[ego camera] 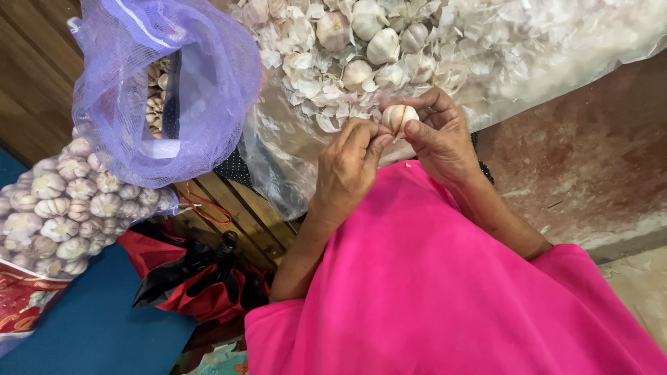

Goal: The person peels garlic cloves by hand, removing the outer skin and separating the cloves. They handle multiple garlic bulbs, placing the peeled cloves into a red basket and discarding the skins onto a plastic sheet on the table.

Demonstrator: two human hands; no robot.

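Note:
A whitish garlic bulb (pixel 398 116) is gripped by my right hand (pixel 439 139), thumb and fingers curled around it. My left hand (pixel 349 167) pinches at the bulb's left side with thumb and forefinger, touching its papery skin. Both hands hover above my pink-clothed lap (pixel 431 292). Just beyond them lies a clear plastic sheet (pixel 278 160) heaped with loose garlic skins and several garlic bulbs (pixel 361 42).
A purple mesh sack (pixel 167 90) stands open at the upper left, more garlic inside. A clear bag packed with garlic bulbs (pixel 69 208) lies at the left on a blue surface (pixel 97 326). A red and black cloth bag (pixel 187 278) sits on wooden slats (pixel 243 215). Concrete floor at right.

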